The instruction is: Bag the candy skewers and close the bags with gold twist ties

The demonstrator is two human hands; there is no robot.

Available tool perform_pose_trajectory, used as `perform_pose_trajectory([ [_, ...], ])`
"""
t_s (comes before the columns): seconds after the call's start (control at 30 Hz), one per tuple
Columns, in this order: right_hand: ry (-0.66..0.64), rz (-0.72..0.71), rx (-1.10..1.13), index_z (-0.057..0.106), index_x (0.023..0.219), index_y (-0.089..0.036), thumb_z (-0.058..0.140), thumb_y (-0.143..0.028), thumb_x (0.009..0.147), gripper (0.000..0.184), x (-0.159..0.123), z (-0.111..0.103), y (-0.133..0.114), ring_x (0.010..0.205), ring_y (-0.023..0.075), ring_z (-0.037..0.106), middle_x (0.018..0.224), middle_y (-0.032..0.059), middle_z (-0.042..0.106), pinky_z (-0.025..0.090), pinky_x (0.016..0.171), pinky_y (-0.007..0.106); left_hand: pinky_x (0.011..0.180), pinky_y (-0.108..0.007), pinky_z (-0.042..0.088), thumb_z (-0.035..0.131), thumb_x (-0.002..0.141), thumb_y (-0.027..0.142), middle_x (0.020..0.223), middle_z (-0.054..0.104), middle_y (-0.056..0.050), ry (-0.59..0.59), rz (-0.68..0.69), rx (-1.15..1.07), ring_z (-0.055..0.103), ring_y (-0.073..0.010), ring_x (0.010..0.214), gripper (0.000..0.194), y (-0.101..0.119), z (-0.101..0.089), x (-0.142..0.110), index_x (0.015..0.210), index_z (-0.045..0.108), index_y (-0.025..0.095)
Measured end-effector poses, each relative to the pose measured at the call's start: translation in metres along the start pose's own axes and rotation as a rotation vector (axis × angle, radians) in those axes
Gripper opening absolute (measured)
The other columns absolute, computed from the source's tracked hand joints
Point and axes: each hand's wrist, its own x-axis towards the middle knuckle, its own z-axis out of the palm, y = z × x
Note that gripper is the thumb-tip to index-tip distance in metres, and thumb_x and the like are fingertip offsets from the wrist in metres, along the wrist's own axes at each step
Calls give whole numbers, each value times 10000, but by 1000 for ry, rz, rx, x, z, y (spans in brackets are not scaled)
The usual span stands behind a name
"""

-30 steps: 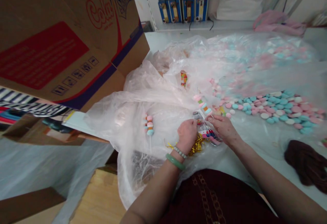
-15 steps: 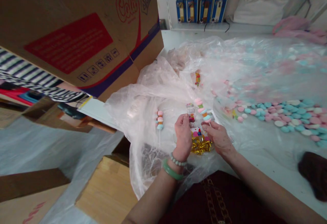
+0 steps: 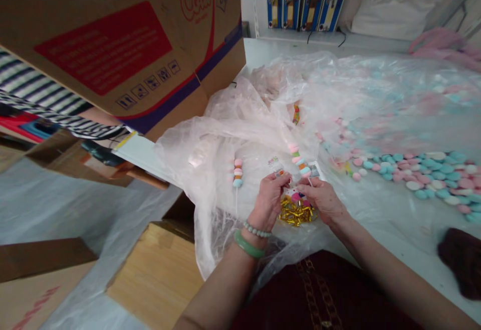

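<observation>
My right hand [image 3: 323,200] pinches the white stick of a candy skewer [image 3: 299,160], threaded with pink, green, white, orange and blue pieces and tilted up to the left. My left hand [image 3: 271,192] is close beside it, thumb and fingers pressed together; what they hold, if anything, I cannot make out. Under the hands lies a pile of gold twist ties [image 3: 296,213], next to clear printed packaging [image 3: 273,162] partly hidden by my fingers. To the left, a second candy skewer [image 3: 237,173] lies on the plastic sheet [image 3: 216,179], its stick pointing toward me.
Many pink, blue and white candies [image 3: 432,172] spread over the right side, partly under clear plastic. A large cardboard box [image 3: 143,89] stands at left, with an open carton [image 3: 158,265] below the table edge. Blue binders [image 3: 306,11] sit on a shelf behind. A dark cloth [image 3: 460,262] lies at right.
My left hand has moved down and turned inward, its fingertips now closer to my right hand. The right hand still holds the skewer. The view has shifted slightly.
</observation>
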Motion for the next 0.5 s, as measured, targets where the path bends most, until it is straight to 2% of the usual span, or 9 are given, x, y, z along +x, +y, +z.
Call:
perform_pose_trajectory([
  [0.13,1,-39,61,670,737,-175,759,-280,564,221,1,13,6,591,130,545,611,-41,613,423,611,269,516,-223,365,795,553,291,544,557,36,72,83,-41,481,-77,495,278,-11,13,-4,616,569,144],
  [0.23,34,-51,75,644,669,-177,751,-271,553,184,3,16,8,556,123,515,574,-47,590,403,589,268,540,-227,393,801,547,291,610,602,19,79,93,-85,527,-94,536,291,-14,18,-4,690,594,146],
  [0.4,-16,15,4,634,613,-166,767,-352,551,237,5,7,5,551,141,514,572,-6,607,375,556,277,532,-224,397,759,614,347,595,581,23,-35,77,-38,499,-86,519,267,-5,6,5,679,594,147],
  [0.5,-37,1,2,649,615,-165,779,-379,565,256,6,1,7,590,158,538,592,14,625,390,577,286,534,-221,394,781,577,317,577,574,25,-29,86,1,487,-78,510,270,2,-2,10,636,587,139],
])
